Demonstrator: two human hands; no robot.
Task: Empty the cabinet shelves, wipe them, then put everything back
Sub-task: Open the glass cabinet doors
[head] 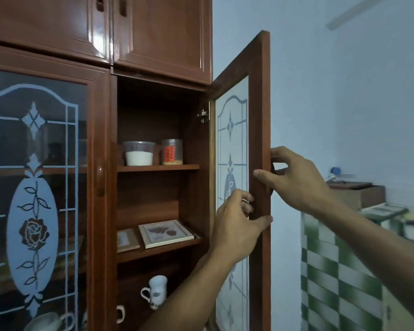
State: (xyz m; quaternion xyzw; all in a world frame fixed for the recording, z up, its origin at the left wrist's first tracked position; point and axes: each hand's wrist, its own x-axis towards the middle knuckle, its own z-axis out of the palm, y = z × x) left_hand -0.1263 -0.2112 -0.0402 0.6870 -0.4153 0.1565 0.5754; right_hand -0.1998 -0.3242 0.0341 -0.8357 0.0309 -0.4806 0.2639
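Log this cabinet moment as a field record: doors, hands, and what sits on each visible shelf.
right door: swung open, patterned glass panel
left door: closed
right hand: grips the right door's free edge
left hand: grips the same edge, lower down
top shelf: tub of white powder beside a red-labelled jar
middle shelf: large picture frame and small picture frame, lying down
below: white mug
progress: shelves not yet emptied

left grip point(237, 226), right grip point(296, 181), both clasping door point(258, 103)
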